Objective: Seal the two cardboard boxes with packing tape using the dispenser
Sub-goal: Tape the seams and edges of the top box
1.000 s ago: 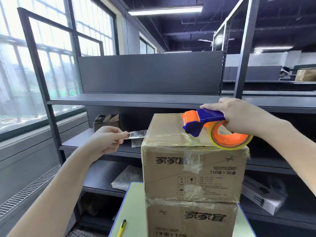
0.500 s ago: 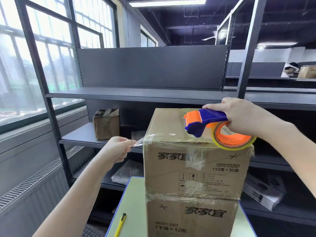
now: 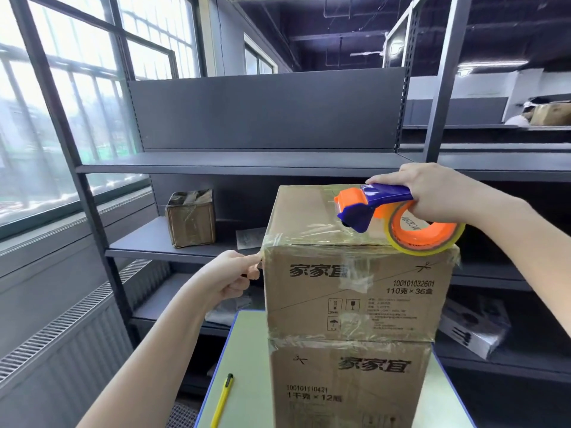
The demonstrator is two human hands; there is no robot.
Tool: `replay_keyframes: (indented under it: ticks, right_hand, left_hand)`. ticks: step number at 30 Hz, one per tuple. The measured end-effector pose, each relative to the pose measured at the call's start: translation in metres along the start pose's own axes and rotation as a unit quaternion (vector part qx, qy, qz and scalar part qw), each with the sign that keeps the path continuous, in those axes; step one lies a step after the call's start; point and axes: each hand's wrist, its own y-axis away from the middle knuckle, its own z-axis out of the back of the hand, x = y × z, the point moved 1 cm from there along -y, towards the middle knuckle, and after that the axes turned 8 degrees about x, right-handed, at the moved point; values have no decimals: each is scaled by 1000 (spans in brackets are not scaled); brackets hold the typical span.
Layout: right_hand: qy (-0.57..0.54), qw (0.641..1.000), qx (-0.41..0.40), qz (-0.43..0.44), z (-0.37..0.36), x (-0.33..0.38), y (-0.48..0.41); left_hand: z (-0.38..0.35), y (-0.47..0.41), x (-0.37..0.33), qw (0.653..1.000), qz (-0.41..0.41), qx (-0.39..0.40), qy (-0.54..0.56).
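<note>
Two cardboard boxes stand stacked on a pale green table (image 3: 247,344), the upper box (image 3: 355,291) sitting squarely on the lower box (image 3: 349,387). The right hand (image 3: 435,189) is wrapped round the blue handle of the dispenser (image 3: 367,205), whose orange and blue head rests on the top of the upper box near its front right edge; the orange roll reaches past that edge. A strip of clear tape (image 3: 309,234) runs from the dispenser along the front of the box top to its left corner. There the left hand (image 3: 228,276) has its fingers curled and pinches the end of the tape against the corner, touching the box. A yellow pen (image 3: 222,400) lies on the table, left of the lower box and apart from it. Behind, a small box (image 3: 190,217) wrapped in tape stands on a dark metal shelf (image 3: 148,242).
</note>
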Motion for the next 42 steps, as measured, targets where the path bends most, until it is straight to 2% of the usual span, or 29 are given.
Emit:
replay_keyframes:
  ticks: [5,9,12,14,16,17,19,20,21,23,25,27,32,37,38,41,42]
  right_hand:
    - [-9,1000,9,-1,-1,-4,-1]
    - [7,1000,1,7,-2,-5,-3]
    - [1,1000,0,9,-1,-7,0]
    - [-8,1000,0,17,0,-6,1]
    - [-7,1000,5,22,0,-3,0]
    - [-7,1000,6,23,1,-2,0]
    - [-9,1000,6,27,1,-2,1]
    - [-12,1000,8,28,1,-3,1]
    - [-13,1000,10,27,2,-4,2]
    - [-5,1000,14,27,2,-5,2]
    - [10,999,18,34,2,-4,2]
    - [17,999,26,43,2,-2,2]
    - [32,998,30,52,6,7,-1]
    - [45,997,22,53,6,30,-15]
    - [46,998,22,49,5,32,-16]
    - [40,998,25,38,5,27,-14]
    - [38,998,27,36,6,24,-13]
  left_hand:
    - [-2,-7,-3,999,20,-30,-33]
    - [-13,-3,-8,993,25,-41,-107]
    - [-19,-6,4,994,20,-59,-91]
    - [-18,-8,9,976,-52,-158,-138]
    - [-19,-3,4,929,-170,-283,-166]
    - [-23,4,-3,902,-239,-315,-172]
    - [-36,18,-21,858,-339,-299,-244]
    - [-46,21,-28,843,-351,-264,-309]
    - [-57,21,-32,827,-342,-237,-377]
    - [-75,14,-33,791,-304,-232,-478]
    - [-86,8,-31,752,-311,-274,-512]
    - [-87,2,-26,729,-334,-317,-506]
    - [-79,2,-26,728,-347,-321,-496]
    - [-62,6,-30,788,-272,-296,-466]
    - [-62,7,-30,784,-263,-300,-477]
    - [-73,7,-30,721,-280,-303,-557]
    - [-78,6,-32,721,-278,-292,-564]
